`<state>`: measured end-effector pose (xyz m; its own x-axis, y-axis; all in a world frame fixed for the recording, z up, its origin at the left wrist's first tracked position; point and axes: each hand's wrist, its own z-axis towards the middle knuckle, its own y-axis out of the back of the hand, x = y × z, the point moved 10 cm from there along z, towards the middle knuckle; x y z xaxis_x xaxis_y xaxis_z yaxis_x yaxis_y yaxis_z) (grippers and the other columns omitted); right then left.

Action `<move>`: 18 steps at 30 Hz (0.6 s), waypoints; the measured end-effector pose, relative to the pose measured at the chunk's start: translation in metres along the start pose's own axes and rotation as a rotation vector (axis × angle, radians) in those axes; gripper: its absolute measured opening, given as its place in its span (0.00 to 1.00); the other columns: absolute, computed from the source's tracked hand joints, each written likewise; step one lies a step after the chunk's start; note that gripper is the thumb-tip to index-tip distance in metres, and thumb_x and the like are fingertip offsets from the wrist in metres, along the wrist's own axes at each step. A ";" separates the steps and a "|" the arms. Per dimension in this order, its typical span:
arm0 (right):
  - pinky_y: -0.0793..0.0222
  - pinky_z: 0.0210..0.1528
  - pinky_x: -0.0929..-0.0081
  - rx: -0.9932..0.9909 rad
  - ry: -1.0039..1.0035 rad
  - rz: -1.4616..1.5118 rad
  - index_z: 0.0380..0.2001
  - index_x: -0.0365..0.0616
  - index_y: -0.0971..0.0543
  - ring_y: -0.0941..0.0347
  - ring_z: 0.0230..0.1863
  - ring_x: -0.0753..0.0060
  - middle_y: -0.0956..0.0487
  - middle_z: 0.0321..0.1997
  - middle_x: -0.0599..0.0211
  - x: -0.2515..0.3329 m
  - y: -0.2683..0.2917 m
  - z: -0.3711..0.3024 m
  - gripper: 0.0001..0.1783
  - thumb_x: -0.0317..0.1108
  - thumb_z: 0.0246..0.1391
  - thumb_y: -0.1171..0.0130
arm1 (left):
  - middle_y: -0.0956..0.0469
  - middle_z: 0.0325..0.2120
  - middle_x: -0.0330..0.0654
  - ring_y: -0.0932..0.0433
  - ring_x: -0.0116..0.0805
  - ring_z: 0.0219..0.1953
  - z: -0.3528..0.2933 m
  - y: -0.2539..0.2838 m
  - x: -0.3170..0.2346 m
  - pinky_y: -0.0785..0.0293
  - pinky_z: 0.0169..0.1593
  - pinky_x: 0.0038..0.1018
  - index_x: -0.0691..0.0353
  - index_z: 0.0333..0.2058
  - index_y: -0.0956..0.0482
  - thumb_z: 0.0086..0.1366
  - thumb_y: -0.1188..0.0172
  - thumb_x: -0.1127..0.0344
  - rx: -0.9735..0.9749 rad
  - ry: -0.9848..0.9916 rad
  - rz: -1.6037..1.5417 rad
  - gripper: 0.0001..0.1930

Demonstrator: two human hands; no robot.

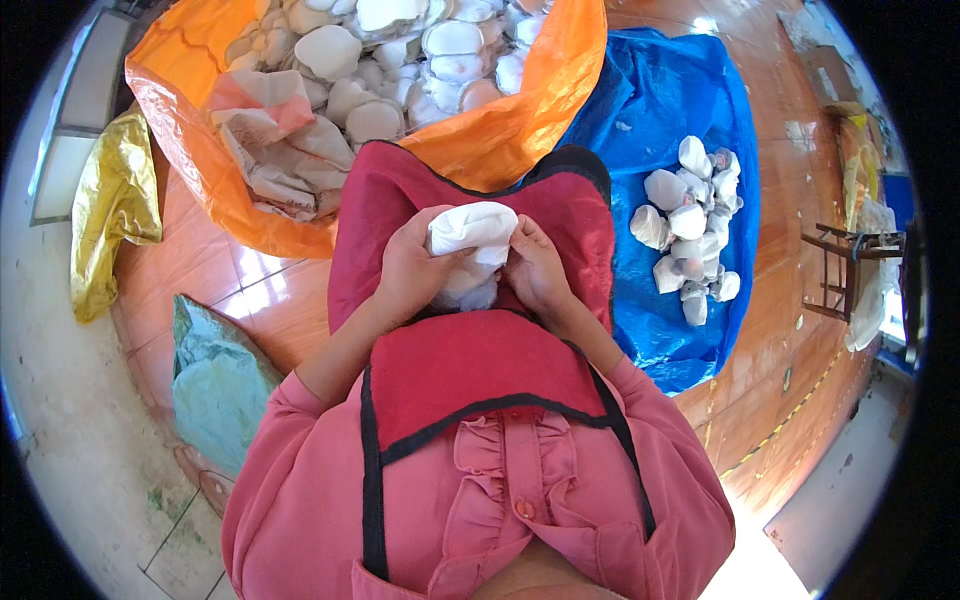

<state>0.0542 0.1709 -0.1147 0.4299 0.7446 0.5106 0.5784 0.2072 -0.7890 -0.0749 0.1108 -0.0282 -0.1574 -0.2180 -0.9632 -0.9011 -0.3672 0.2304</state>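
Note:
Over my lap, covered by a red apron (385, 205), my two hands hold a rounded white cloth piece (474, 225) that looks like a small padded pouch. My left hand (412, 265) is closed on its left side, thumb across the front. The fingers of my right hand (537, 268) pinch its right edge. Below the fold, a paler part of the piece (468, 290) hangs between my hands; I cannot tell what is inside it.
Ahead, an orange plastic sheet (560, 90) bears a heap of flat rounded white pieces (328, 52) and a crumpled cloth (280, 150). Stuffed white bundles (688, 222) lie on a blue sheet (640, 340) at right. A green sack (220, 385) and yellow sack (115, 205) lie left; a wooden stool (840, 270) stands far right.

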 end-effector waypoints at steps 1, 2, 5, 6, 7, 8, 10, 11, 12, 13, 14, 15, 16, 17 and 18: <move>0.31 0.46 0.72 0.015 -0.019 0.042 0.32 0.47 0.30 0.27 0.39 0.75 0.23 0.36 0.70 -0.001 -0.005 -0.002 0.07 0.34 0.65 0.51 | 0.20 0.38 0.38 0.21 0.30 0.41 0.001 -0.003 0.005 0.26 0.47 0.26 0.63 0.46 0.24 0.56 0.35 0.75 0.013 0.023 -0.135 0.18; 0.31 0.46 0.72 0.009 -0.022 0.048 0.32 0.47 0.30 0.27 0.39 0.75 0.23 0.36 0.70 -0.001 -0.007 -0.004 0.07 0.35 0.65 0.51 | 0.19 0.37 0.37 0.22 0.27 0.40 0.001 -0.006 0.010 0.26 0.46 0.24 0.63 0.44 0.23 0.56 0.36 0.78 0.026 0.046 -0.268 0.15; 0.30 0.45 0.73 0.009 -0.033 0.069 0.33 0.46 0.30 0.27 0.38 0.74 0.24 0.35 0.70 -0.003 -0.009 -0.007 0.07 0.36 0.65 0.52 | 0.20 0.37 0.34 0.23 0.23 0.40 0.001 -0.007 0.022 0.26 0.46 0.22 0.64 0.43 0.23 0.56 0.38 0.80 0.056 0.059 -0.438 0.15; 0.30 0.44 0.73 0.021 -0.038 0.078 0.33 0.47 0.30 0.27 0.37 0.74 0.24 0.35 0.70 -0.004 -0.010 -0.008 0.07 0.36 0.65 0.52 | 0.20 0.37 0.34 0.23 0.23 0.40 0.000 -0.008 0.026 0.26 0.46 0.22 0.64 0.42 0.23 0.57 0.38 0.80 0.059 0.071 -0.518 0.14; 0.29 0.43 0.73 0.033 -0.042 0.087 0.33 0.47 0.30 0.27 0.37 0.74 0.24 0.35 0.70 -0.005 -0.011 -0.007 0.07 0.35 0.65 0.52 | 0.20 0.36 0.34 0.23 0.23 0.40 -0.002 -0.009 0.030 0.26 0.46 0.22 0.64 0.42 0.22 0.57 0.38 0.80 0.061 0.083 -0.599 0.13; 0.29 0.43 0.74 0.031 -0.080 0.066 0.33 0.47 0.29 0.27 0.37 0.74 0.23 0.35 0.70 -0.009 -0.010 -0.007 0.07 0.36 0.65 0.52 | 0.20 0.36 0.34 0.23 0.23 0.39 -0.004 -0.011 0.030 0.26 0.45 0.22 0.64 0.41 0.22 0.57 0.38 0.80 0.066 0.095 -0.680 0.13; 0.29 0.42 0.75 0.026 -0.154 0.023 0.33 0.47 0.29 0.26 0.37 0.74 0.23 0.36 0.70 -0.013 -0.006 -0.004 0.07 0.36 0.65 0.52 | 0.20 0.35 0.34 0.23 0.23 0.39 -0.004 -0.010 0.028 0.26 0.45 0.22 0.64 0.40 0.21 0.57 0.38 0.80 0.080 0.098 -0.658 0.11; 0.29 0.43 0.75 0.041 -0.153 -0.042 0.35 0.46 0.28 0.26 0.37 0.75 0.23 0.37 0.69 -0.011 -0.004 -0.003 0.07 0.36 0.65 0.51 | 0.20 0.35 0.34 0.23 0.23 0.39 -0.005 -0.009 0.025 0.26 0.44 0.22 0.64 0.39 0.21 0.57 0.38 0.79 0.088 0.100 -0.647 0.11; 0.30 0.43 0.76 0.056 -0.151 -0.107 0.37 0.46 0.28 0.26 0.38 0.75 0.23 0.37 0.69 -0.008 0.000 -0.002 0.07 0.36 0.65 0.51 | 0.20 0.35 0.34 0.23 0.23 0.38 -0.004 -0.003 0.021 0.26 0.44 0.22 0.63 0.39 0.21 0.57 0.38 0.79 0.069 0.075 -0.529 0.11; 0.30 0.43 0.76 0.071 -0.149 -0.172 0.38 0.45 0.27 0.26 0.39 0.75 0.22 0.38 0.69 -0.006 0.001 -0.001 0.08 0.36 0.65 0.51 | 0.20 0.34 0.34 0.23 0.22 0.38 -0.003 0.002 0.017 0.26 0.44 0.22 0.62 0.38 0.21 0.56 0.38 0.79 0.049 0.050 -0.412 0.11; 0.30 0.44 0.77 0.039 -0.059 -0.230 0.40 0.45 0.27 0.26 0.40 0.75 0.22 0.39 0.69 0.006 0.000 0.003 0.08 0.36 0.65 0.51 | 0.20 0.34 0.34 0.23 0.22 0.38 -0.002 0.007 0.013 0.26 0.43 0.22 0.61 0.38 0.21 0.56 0.38 0.79 0.029 0.024 -0.294 0.11; 0.30 0.45 0.77 0.006 0.031 -0.288 0.43 0.44 0.26 0.26 0.41 0.75 0.22 0.41 0.68 0.020 -0.002 0.005 0.09 0.36 0.65 0.51 | 0.20 0.33 0.33 0.23 0.22 0.37 0.000 0.009 0.010 0.27 0.42 0.21 0.61 0.37 0.20 0.56 0.38 0.79 0.029 0.012 -0.233 0.10; 0.31 0.46 0.78 -0.027 0.121 -0.345 0.45 0.44 0.26 0.26 0.42 0.75 0.22 0.42 0.68 0.034 -0.006 0.005 0.11 0.37 0.65 0.51 | 0.20 0.32 0.33 0.24 0.22 0.36 0.001 0.010 0.008 0.27 0.41 0.21 0.60 0.36 0.20 0.57 0.38 0.79 0.030 -0.001 -0.171 0.09; 0.32 0.48 0.79 0.017 0.110 -0.314 0.46 0.43 0.24 0.27 0.45 0.77 0.22 0.44 0.68 0.043 -0.016 0.003 0.11 0.34 0.63 0.48 | 0.21 0.31 0.32 0.24 0.21 0.35 0.001 0.012 0.006 0.28 0.40 0.21 0.60 0.35 0.20 0.57 0.38 0.79 0.024 -0.012 -0.112 0.08; 0.32 0.48 0.79 0.071 0.124 -0.458 0.44 0.42 0.24 0.28 0.45 0.78 0.22 0.44 0.69 0.052 -0.026 0.002 0.11 0.34 0.62 0.47 | 0.21 0.30 0.32 0.24 0.21 0.35 0.001 0.011 0.004 0.28 0.39 0.21 0.60 0.35 0.20 0.57 0.39 0.79 0.038 -0.035 -0.095 0.08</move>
<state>0.0602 0.2056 -0.0677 0.2238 0.4863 0.8447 0.6806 0.5424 -0.4926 -0.0854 0.1069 -0.0293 -0.0844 -0.1516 -0.9848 -0.9273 -0.3499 0.1333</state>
